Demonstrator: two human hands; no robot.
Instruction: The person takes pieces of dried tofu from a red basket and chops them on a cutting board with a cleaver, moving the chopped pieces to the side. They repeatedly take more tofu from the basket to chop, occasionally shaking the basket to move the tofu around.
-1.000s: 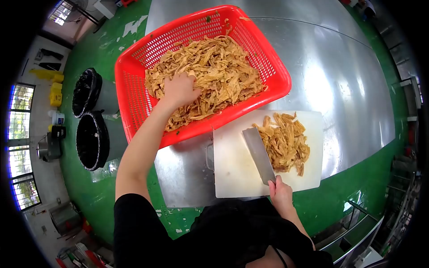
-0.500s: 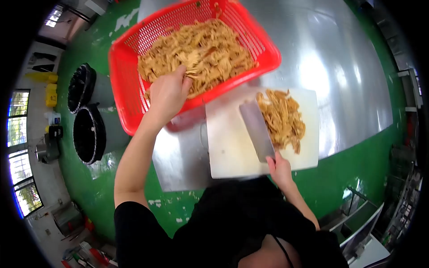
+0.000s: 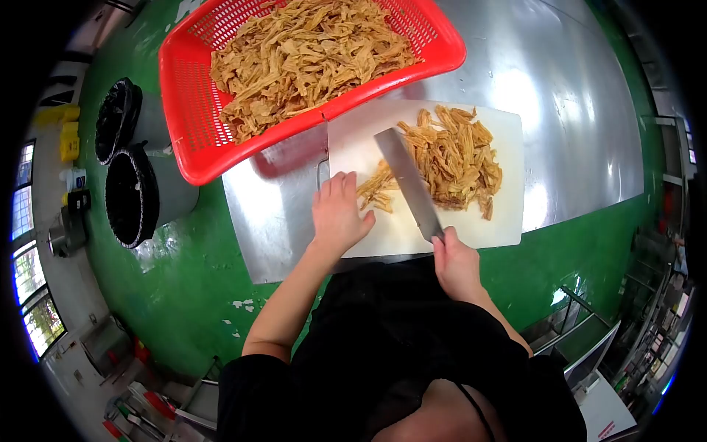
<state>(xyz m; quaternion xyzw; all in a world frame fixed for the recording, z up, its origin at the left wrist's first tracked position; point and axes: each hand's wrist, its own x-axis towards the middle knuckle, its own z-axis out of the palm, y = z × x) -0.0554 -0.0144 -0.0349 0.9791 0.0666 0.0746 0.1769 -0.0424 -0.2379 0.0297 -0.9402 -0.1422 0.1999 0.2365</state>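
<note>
My right hand (image 3: pixel 455 264) is wrapped round the handle of a broad cleaver (image 3: pixel 409 184), whose blade stands over the white cutting board (image 3: pixel 368 237). A heap of tan, shredded strips (image 3: pixel 458 162) lies to the blade's right, and a smaller bunch (image 3: pixel 378 186) sits to its left. My left hand (image 3: pixel 340 214) is at the board's left edge beside that small bunch, fingers apart, with nothing held. Beyond the board a red perforated basket (image 3: pixel 193 158) holds a large pile of the same strips (image 3: pixel 309 55).
The board and basket are on a shiny metal table (image 3: pixel 560 169). Two bins lined with black bags (image 3: pixel 132 195) stand on the green floor (image 3: pixel 199 295) at the left. Metal frames (image 3: pixel 582 331) are at the lower right.
My left hand has left the basket and come down to the board. A small bunch of strips now lies left of the blade. The cleaver is still in my right hand.
</note>
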